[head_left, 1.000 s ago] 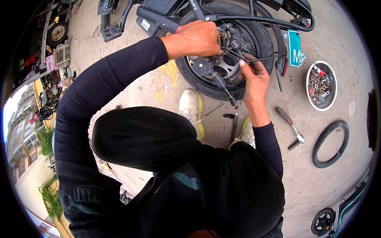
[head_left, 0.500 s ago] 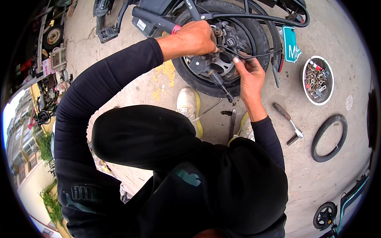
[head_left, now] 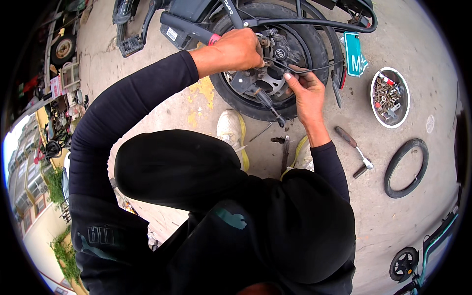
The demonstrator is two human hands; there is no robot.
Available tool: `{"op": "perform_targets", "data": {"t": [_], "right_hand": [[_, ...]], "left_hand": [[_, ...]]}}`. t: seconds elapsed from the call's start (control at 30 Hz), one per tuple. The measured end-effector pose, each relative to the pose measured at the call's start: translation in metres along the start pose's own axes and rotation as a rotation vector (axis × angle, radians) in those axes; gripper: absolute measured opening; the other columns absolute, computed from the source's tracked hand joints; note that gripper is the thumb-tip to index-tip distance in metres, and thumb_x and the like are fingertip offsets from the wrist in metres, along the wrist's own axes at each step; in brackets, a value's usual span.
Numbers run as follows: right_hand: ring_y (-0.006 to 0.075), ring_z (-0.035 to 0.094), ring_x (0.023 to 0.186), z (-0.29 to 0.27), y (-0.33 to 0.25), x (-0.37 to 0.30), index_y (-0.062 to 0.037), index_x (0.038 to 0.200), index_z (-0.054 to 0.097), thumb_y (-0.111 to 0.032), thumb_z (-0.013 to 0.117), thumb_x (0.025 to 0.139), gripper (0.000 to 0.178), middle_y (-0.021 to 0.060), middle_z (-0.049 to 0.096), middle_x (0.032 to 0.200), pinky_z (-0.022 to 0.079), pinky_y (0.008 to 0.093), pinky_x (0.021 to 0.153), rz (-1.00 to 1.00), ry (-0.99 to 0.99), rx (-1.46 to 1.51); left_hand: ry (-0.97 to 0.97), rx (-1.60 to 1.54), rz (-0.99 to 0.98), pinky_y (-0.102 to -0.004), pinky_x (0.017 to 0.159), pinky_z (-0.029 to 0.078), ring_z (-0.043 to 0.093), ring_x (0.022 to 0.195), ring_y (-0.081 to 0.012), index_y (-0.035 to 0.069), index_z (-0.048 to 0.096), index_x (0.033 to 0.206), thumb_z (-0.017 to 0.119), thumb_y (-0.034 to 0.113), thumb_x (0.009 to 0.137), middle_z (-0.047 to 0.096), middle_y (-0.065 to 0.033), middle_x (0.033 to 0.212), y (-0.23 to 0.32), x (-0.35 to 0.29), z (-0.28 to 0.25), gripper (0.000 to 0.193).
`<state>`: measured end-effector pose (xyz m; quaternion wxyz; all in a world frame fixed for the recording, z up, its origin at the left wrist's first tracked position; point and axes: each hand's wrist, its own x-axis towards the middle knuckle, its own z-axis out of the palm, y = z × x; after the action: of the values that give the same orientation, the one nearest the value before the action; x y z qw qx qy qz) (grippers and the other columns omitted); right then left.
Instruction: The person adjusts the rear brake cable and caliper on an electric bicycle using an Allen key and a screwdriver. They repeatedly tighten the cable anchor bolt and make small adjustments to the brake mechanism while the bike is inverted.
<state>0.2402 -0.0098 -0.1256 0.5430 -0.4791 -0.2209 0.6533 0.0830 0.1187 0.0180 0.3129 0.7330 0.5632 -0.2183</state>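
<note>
A bike lies or leans ahead of me, its black-tyred wheel (head_left: 241, 104) at the top of the view. My left hand (head_left: 233, 50) is closed at the wheel's hub, beside the round dark hub cap (head_left: 280, 53). Whatever its fingertips grip is hidden. To the right of the hub, my right hand (head_left: 310, 96) pinches a thin black cable (head_left: 324, 68) between thumb and fingers. That cable runs from the hub area out toward the wheel's right side. Below my left hand, a dark metal arm (head_left: 265, 101) slants down across the tyre.
A white-rimmed bowl (head_left: 406, 108) of loose metal parts stands at right, near a green plate (head_left: 353, 54). A ratchet wrench (head_left: 361, 153) and a black rubber ring (head_left: 388, 177) lie on the concrete. A long metal tool (head_left: 285, 153) lies between my shoes.
The whole view has shifted slightly. Both hands stay at the hub in nearly the same grip, with only small finger movement.
</note>
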Motion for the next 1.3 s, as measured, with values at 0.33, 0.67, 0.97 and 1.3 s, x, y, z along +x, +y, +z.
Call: {"op": "perform_targets", "data": {"t": [0.33, 0.67, 0.97, 1.3], "right_hand": [[0.0053, 0.057, 0.069, -0.005, 0.007, 0.006, 0.0013, 0.117, 0.071, -0.006, 0.079, 0.092, 0.028, -0.0033, 0.062, 0.081, 0.048, 0.0217, 0.060, -0.032, -0.064, 0.020], [0.0035, 0.055, 0.071, -0.005, 0.007, 0.001, -0.0004, 0.117, 0.071, -0.008, 0.079, 0.092, 0.027, -0.0054, 0.059, 0.080, 0.046, 0.0209, 0.061, -0.022, -0.071, 0.030], [0.0027, 0.051, 0.074, -0.004, 0.016, 0.003, -0.0010, 0.119, 0.072, -0.003, 0.081, 0.088, 0.032, -0.0064, 0.055, 0.086, 0.045, 0.0200, 0.064, -0.076, -0.078, 0.079], [0.0099, 0.061, 0.076, 0.015, 0.024, -0.002, -0.0024, 0.117, 0.067, -0.006, 0.087, 0.080, 0.042, 0.0030, 0.060, 0.097, 0.053, 0.0256, 0.069, -0.409, 0.122, -0.320]], "left_hand": [[0.023, -0.140, -0.015, -0.0379, 0.079, 0.056, 0.073, 0.082, -0.0251, -0.001, 0.080, 0.098, 0.077, 0.022, 0.084, 0.076, -0.0161, 0.088, -0.009, -0.004, 0.007, 0.027], [-0.084, 0.319, -0.063, -0.0442, 0.083, 0.056, 0.073, 0.094, -0.0370, 0.002, 0.078, 0.103, 0.074, 0.028, 0.088, 0.075, -0.0205, 0.093, 0.024, 0.004, -0.002, 0.030], [-0.086, 0.028, -0.137, -0.0420, 0.081, 0.056, 0.074, 0.089, -0.0326, -0.003, 0.077, 0.100, 0.075, 0.024, 0.086, 0.075, -0.0202, 0.093, 0.013, 0.010, 0.000, 0.031], [-0.001, -0.035, -0.116, -0.0394, 0.079, 0.055, 0.072, 0.085, -0.0272, -0.004, 0.077, 0.100, 0.074, 0.025, 0.088, 0.075, -0.0189, 0.089, 0.014, -0.008, 0.004, 0.031]]}}
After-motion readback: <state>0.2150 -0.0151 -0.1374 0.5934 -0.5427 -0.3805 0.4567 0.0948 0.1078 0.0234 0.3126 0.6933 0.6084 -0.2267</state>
